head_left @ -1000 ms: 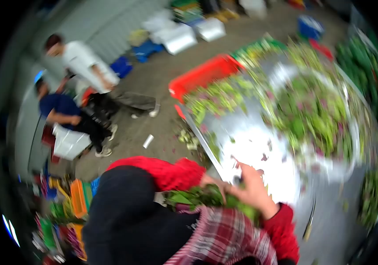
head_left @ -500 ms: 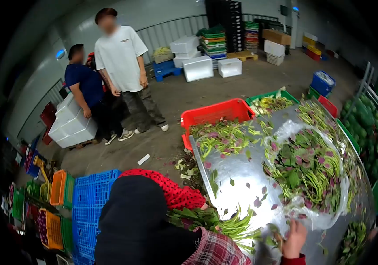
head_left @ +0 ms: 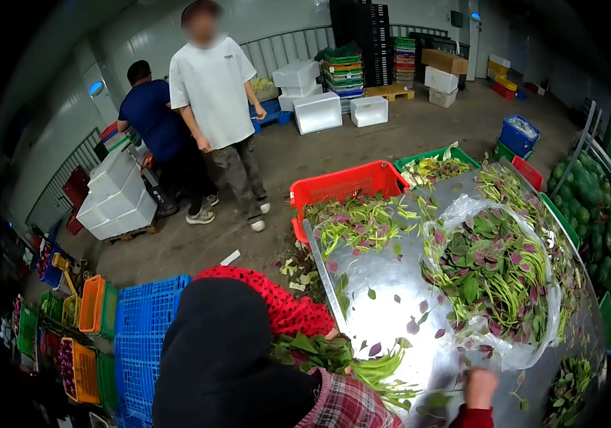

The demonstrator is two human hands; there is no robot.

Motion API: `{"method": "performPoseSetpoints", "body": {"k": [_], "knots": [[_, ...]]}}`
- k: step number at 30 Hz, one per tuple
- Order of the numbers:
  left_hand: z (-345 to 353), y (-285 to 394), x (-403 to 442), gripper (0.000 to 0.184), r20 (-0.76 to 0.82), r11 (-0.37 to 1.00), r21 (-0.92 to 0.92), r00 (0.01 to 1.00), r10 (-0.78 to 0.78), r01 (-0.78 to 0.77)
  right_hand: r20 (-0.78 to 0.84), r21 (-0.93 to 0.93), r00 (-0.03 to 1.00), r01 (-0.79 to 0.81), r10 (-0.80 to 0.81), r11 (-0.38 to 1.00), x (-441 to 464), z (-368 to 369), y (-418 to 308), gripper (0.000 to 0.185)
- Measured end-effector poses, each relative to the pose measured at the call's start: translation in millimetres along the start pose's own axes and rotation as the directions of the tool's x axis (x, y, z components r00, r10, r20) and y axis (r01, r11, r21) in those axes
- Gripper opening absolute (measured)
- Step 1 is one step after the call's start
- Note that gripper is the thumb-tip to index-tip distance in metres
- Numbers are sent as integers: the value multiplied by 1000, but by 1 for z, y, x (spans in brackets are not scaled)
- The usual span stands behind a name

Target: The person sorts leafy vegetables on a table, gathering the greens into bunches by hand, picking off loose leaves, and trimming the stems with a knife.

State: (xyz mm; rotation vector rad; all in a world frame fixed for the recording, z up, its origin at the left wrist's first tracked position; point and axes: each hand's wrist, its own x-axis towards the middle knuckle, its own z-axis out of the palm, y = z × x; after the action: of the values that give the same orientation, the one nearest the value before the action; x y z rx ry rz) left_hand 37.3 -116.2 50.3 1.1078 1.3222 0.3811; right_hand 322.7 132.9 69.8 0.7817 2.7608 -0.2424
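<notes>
My left hand (head_left: 332, 332), mostly hidden at the end of a red dotted sleeve, is closed on a bunch of leafy greens (head_left: 312, 351). Its pale green stems (head_left: 384, 378) point right over the metal table (head_left: 384, 314). At the table's near side my right hand (head_left: 480, 389) is closed and blurred; what it holds is too smeared to make out. Above it lies a clear plastic bag (head_left: 530, 354), opened around a big heap of green and purple leaves (head_left: 491, 267). Loose leaves are scattered between the heap and my left hand.
A red crate (head_left: 348, 184) and a green crate (head_left: 462, 155) adjoin the table's far edge. Two people stand beyond, one in a white shirt (head_left: 213, 93), one in blue (head_left: 154, 121). Blue crates (head_left: 145, 335) are at left; another bunch (head_left: 569, 389) lies at lower right.
My right hand has gone from spread fingers to closed, slightly lower on the table. My left hand stays at the bunch. The person in blue has turned away; the one in white has shifted right.
</notes>
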Motion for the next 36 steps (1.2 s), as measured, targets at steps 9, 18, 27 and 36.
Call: {"method": "performPoseSetpoints", "body": {"k": [9,18,27,36], "knots": [[8,9,3,54,-20,998,64,1000,10,-8,-288,710,787,558,-545,429,9,-11,-170,88],[16,4,-1,59,-55,995,81,997,60,-55,310,696,695,299,-649,652,-5,10,-143,65],[-51,42,-40,63,-102,783,620,994,26,43,244,939,610,44,-754,340,-22,78,-142,66],[67,148,-107,26,-36,879,318,930,-365,357,48,929,819,173,-571,326,-72,107,-128,45]]}}
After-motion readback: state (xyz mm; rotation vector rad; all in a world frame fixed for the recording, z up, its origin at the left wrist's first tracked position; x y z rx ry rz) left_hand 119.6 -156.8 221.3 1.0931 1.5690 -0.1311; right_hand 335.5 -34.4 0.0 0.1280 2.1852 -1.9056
